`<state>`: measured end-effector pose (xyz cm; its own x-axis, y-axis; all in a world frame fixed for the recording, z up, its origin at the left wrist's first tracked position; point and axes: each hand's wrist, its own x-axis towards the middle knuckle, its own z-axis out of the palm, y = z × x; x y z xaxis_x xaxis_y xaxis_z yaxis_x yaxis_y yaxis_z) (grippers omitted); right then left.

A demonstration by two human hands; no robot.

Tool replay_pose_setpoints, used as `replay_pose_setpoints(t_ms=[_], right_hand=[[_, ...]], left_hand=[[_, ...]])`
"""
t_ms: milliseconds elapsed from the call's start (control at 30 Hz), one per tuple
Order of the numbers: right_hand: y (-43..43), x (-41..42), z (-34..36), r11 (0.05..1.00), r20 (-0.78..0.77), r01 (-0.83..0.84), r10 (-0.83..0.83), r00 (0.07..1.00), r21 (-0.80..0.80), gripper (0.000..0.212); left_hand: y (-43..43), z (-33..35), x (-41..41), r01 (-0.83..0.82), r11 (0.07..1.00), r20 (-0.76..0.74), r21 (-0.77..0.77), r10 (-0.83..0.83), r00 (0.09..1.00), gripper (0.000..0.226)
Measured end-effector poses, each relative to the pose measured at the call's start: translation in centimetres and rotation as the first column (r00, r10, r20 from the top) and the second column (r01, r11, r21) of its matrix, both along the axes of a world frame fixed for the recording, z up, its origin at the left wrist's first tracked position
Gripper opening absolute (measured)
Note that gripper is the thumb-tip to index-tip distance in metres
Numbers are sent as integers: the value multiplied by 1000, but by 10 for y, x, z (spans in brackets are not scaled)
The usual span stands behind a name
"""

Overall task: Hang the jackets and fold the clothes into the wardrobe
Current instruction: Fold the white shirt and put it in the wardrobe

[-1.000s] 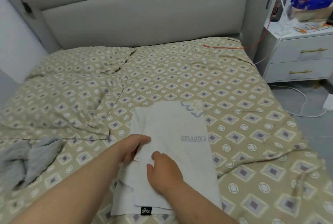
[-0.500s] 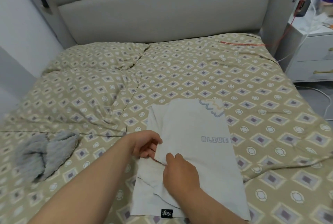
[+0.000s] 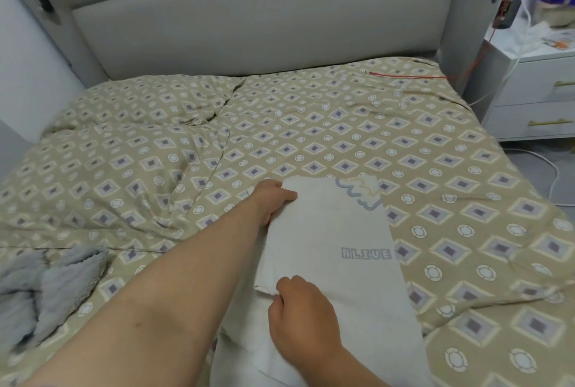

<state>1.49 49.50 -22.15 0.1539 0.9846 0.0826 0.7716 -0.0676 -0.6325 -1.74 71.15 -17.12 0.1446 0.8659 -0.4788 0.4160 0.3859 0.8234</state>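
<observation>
Head view: white T-shirt (image 3: pixel 342 262) w/ "ALIVE" print lies part-folded on patterned duvet (image 3: pixel 435 169), left hand (image 3: pixel 273 200) curled round its far-left corner & right hand (image 3: pixel 301 318) pinching the nearer folded edge; best keep that edge taut & straight before creasing.

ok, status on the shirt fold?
Left hand grips white shirt at far left edge. Right hand pinches its near fold. Shirt lies on bed. Grey cloth apart, left.

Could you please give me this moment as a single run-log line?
step: folding white T-shirt on bed | left hand: grips its far left corner | right hand: pinches its folded left edge
</observation>
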Motion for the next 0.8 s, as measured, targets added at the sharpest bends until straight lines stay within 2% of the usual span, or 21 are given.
replay_pose_setpoints(t_ms=[33, 133, 200, 267, 300, 367, 433, 533, 600, 667, 733, 800], right_hand=[[-1, 1, -2, 1000, -18, -18, 18, 1000, 11, 23], [-5, -1, 1, 990, -59, -94, 100, 993, 110, 18], [-9, -9, 4, 973, -89, -156, 173, 981, 169, 20], [-12, -15, 1, 945, -56, -243, 261, 964, 220, 23], [-12, -17, -1, 932, -49, -289, 306, 951, 220, 22], [-14, -18, 3, 907, -62, -405, 414, 908, 120, 21], [-17, -19, 5, 887, -83, -455, 461, 883, 81, 30], [-15, -7, 15, 943, -234, -323, 332, 914, 75, 52], [-9, 14, 19, 995, -302, -94, 103, 948, 44, 36], [-10, 36, 25, 997, -327, 62, -71, 942, -38, 19], [-16, 54, 32, 985, -322, 119, -154, 934, -127, 21], [-26, 63, 40, 977, -304, 115, -166, 938, -178, 24]], left_hand=[[2, -2, 1, 0, 999, -23, 36, 1, 1000, 13], [4, -2, -5, -59, 989, -17, 134, 62, 998, 29], [3, -2, -23, -108, 974, 4, 200, 110, 994, 38], [2, -4, -45, -161, 956, 15, 246, 162, 987, 40], [0, -7, -57, -193, 946, 6, 260, 199, 980, 39], [-9, -18, -79, -238, 936, -18, 261, 251, 968, 33], [-25, -32, -95, -280, 934, 0, 224, 287, 958, 17], [-62, -43, -107, -328, 924, 43, 196, 326, 944, 22], [-96, -44, -112, -388, 907, 70, 165, 381, 922, 26], [-135, -43, -118, -428, 898, 117, 106, 416, 902, 37], [-173, -41, -123, -486, 871, 163, 70, 470, 867, 38], [-208, -40, -127, -531, 833, 50, 155, 531, 846, 32]])
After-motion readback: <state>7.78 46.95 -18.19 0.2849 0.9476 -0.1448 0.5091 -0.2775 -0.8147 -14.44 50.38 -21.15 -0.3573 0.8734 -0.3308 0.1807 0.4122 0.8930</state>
